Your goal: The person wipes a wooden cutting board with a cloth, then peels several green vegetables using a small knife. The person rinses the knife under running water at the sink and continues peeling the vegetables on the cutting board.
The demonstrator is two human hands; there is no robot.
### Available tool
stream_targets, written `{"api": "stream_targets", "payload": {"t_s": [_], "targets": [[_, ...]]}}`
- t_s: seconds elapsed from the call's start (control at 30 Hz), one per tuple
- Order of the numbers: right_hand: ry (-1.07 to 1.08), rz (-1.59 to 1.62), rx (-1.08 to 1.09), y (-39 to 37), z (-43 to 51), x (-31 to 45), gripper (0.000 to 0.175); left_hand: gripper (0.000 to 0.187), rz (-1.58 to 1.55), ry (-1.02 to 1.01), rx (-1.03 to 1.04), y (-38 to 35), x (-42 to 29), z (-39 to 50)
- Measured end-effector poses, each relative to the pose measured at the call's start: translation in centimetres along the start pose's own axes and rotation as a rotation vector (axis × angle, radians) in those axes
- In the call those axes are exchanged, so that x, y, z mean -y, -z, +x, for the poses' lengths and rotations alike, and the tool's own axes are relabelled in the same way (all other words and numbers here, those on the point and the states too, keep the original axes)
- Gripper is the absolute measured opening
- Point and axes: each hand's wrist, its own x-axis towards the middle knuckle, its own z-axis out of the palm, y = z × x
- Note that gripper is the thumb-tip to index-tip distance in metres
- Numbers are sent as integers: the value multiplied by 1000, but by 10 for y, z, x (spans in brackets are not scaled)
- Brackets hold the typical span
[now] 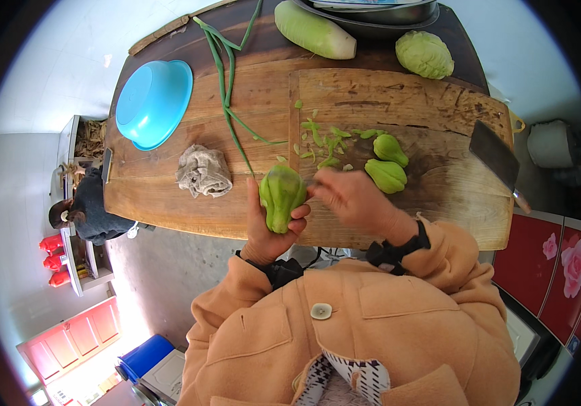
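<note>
My left hand (274,223) cradles a green chayote (281,195) upright above the table's front edge. My right hand (359,200) is blurred by motion, its bent fingers close to the chayote's right side. Whether a small tool sits in those fingers cannot be made out. Two more chayotes, one upper (390,150) and one lower (386,176), lie on the wooden cutting board (453,213) beyond my right hand. Green peelings (328,144) are scattered on the board's left part.
A cleaver (495,155) lies at the board's right end. Around the table are a crumpled cloth (203,171), an upturned blue basin (153,104), green onion stalks (227,86), a large radish (316,30), a cabbage (425,55) and a metal basin (397,18). A person (95,205) is at the left.
</note>
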Motion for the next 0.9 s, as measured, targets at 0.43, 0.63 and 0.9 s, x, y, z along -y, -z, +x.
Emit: {"api": "stream_targets", "payload": {"t_s": [0.43,0.63,0.9], "targets": [[-239,-44,-86,11,13,-22,21,74,247,-49,80,-5,6,-4],[-62,265,-48,-2,-6,13,17,66,620,-340,150,-5,6,-6],[-214,88,-55,4,6,-6,17,77,813,-497,101,1,5,-9]]}}
